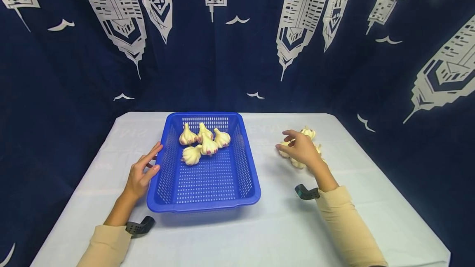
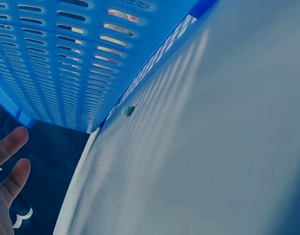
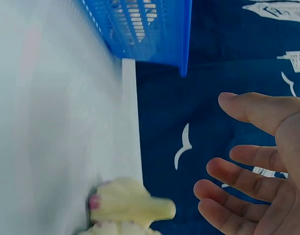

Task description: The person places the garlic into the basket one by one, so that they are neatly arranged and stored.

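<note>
Several garlic bulbs [image 1: 191, 155] lie in the upper half of a blue plastic basket [image 1: 205, 207] with slotted walls. My left hand [image 1: 140, 175] rests against the basket's left rim, its fingers and thumb extended. Over a loose group of garlic bulbs [image 1: 307, 132] on the right side of the table is my right hand [image 1: 301, 149], which hides part of them. Its fingers are spread from the thumb and hold nothing. In the right wrist view a garlic bulb [image 3: 125, 201] lies below that right hand [image 3: 253, 171], apart from the fingers.
A white cloth covers the table [image 1: 274, 234]. Behind it hangs a navy curtain [image 1: 237, 65] printed with white buildings and birds. Each wrist wears a dark strap device, such as the right-hand one [image 1: 307, 193]. A small greenish speck [image 2: 128, 111] shows beside the basket in the left wrist view.
</note>
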A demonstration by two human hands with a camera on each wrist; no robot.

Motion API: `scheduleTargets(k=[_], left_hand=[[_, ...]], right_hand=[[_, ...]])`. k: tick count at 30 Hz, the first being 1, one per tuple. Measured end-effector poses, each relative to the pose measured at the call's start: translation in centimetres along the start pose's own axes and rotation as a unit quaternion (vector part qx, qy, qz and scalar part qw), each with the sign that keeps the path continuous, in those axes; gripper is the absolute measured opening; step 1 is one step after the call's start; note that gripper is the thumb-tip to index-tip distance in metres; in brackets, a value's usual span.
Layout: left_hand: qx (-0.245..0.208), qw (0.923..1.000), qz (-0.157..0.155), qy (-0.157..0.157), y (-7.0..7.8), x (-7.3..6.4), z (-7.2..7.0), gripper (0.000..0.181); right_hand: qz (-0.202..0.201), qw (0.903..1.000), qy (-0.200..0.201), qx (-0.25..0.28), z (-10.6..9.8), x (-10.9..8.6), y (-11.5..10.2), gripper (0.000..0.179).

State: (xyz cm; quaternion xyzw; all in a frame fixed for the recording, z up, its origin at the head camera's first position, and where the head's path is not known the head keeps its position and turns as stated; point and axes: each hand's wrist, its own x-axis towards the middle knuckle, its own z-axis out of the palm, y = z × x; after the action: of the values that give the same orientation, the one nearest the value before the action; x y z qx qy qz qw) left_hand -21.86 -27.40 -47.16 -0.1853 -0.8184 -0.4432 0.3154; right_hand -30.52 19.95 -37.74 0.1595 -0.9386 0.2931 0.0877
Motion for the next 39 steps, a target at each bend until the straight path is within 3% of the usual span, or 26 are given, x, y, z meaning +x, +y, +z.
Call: scheduleTargets(k=[10, 22, 28, 39], left_hand=[[-0.002, 1.0000, 0.002, 0.003, 0.1, 0.0, -0.1, 0.055], [0.000, 1.0000, 0.002, 0.001, 0.1, 0.0, 0.0, 0.056], [-0.001, 1.0000, -0.004, 0.001, 0.2, -0.1, 0.0, 0.056], [0.002, 1.0000, -0.003, -0.001, 0.0, -0.1, 0.0, 0.056]], right_hand=[[0.031, 0.9994, 0.014, -0.005, -0.1, -1.5, 2.4, 0.053], [0.075, 0.9940, 0.071, -0.034, 0.5, -3.1, 4.8, 0.051], [0.094, 0.9916, 0.071, -0.053, 0.7, -3.3, 5.4, 0.051], [0.056, 0.9907, 0.077, -0.096, 1.5, -2.7, 6.1, 0.050]])
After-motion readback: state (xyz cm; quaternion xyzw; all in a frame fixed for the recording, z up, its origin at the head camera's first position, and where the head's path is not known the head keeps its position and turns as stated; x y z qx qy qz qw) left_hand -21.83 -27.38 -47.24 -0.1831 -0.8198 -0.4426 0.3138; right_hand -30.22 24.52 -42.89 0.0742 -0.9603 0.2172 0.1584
